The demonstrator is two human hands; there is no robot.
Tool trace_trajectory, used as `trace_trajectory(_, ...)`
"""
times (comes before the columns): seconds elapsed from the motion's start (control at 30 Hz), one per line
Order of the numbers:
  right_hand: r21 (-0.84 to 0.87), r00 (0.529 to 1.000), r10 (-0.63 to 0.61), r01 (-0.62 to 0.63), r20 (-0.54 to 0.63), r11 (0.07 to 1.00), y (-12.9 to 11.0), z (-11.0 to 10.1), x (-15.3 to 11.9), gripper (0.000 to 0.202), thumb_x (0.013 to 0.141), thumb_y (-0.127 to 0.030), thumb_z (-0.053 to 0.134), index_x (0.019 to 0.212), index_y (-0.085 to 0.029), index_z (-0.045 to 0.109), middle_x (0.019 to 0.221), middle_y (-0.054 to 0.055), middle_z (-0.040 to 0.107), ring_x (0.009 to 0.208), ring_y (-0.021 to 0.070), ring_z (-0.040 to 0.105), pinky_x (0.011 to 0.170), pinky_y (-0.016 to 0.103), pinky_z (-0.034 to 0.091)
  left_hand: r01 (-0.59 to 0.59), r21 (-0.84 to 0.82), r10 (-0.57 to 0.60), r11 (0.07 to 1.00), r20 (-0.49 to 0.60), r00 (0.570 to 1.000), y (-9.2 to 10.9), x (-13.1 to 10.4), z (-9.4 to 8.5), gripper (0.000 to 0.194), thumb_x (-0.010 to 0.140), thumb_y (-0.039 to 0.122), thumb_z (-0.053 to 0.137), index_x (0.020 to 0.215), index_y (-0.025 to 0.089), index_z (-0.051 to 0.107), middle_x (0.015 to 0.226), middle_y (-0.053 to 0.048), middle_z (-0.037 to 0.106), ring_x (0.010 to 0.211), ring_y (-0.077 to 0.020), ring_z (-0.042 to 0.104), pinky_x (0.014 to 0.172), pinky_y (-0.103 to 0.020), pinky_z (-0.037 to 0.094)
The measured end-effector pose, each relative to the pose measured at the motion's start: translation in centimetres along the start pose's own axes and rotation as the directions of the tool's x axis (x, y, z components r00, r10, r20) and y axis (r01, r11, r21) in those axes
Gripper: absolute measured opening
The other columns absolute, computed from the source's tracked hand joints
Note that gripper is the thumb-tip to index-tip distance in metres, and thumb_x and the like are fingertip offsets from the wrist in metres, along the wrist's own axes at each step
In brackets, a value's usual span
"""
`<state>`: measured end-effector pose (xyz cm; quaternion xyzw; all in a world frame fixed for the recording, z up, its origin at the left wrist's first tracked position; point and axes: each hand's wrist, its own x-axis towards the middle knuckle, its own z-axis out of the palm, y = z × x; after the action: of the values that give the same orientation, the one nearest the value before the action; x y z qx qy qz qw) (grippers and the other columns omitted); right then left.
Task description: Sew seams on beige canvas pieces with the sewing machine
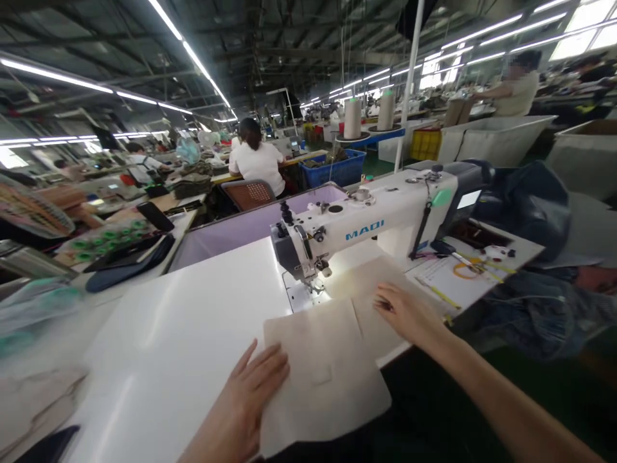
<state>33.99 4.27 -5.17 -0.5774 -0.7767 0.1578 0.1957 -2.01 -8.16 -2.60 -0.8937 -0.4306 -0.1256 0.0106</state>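
A beige fabric piece with a small stitched patch lies at the front edge of the white sewing table. My left hand rests on its left edge, fingers stretched out. Further right, a second beige piece lies under the arm of the white sewing machine, partly beneath the first. Over this second piece is my right hand, its fingers curled around something dark and small that I cannot make out. The lit needle area is just beyond the first piece.
Scissors and yellow tape lie right of the machine. A purple-lined bin stands behind the table. Denim hangs at the right. Plastic-wrapped items lie left. A person in white sits ahead.
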Motion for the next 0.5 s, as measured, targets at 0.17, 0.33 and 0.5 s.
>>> trace_trajectory(0.17,0.110,0.999,0.015,-0.010,-0.042,0.994,-1.3,-0.8,-0.4,0.019,0.092,-0.020,0.059,0.106,-0.017,0.072,0.134,0.014,0.063,0.113,0.0281,0.066,0.095,0.039,0.052,0.034,-0.086,-0.026,0.996,0.094,0.995,1.9,-0.2,0.7,0.072,0.080,0.017,0.060,0.149,0.033,0.047,0.149,-0.007,0.055,0.142,-0.0301,0.046,0.120,-0.056,0.031)
trace_trajectory(0.33,0.530,0.850,-0.449,0.255,0.275,0.809,-5.6,-2.1,-3.1,0.064,0.073,-0.048,0.083,0.130,-0.024,0.067,0.147,0.010,0.056,0.132,0.0289,0.055,0.104,0.035,0.049,0.152,-0.225,-0.150,0.963,0.024,0.988,0.7,-1.4,0.9,0.055,0.093,0.015,0.051,0.143,0.037,0.053,0.144,-0.003,0.060,0.129,-0.0211,0.060,0.106,-0.036,0.053)
trace_trajectory(0.5,0.377,0.762,-0.524,0.390,0.380,0.840,-6.5,-1.9,-3.7,0.040,0.080,-0.021,0.073,0.120,-0.024,0.070,0.133,0.007,0.067,0.114,0.0258,0.067,0.098,0.033,0.050,0.321,-0.354,-0.312,0.879,0.083,0.946,-0.8,-2.6,-0.1,0.037,0.102,0.029,0.045,0.131,0.039,0.064,0.135,0.003,0.067,0.121,-0.0190,0.066,0.107,-0.035,0.051)
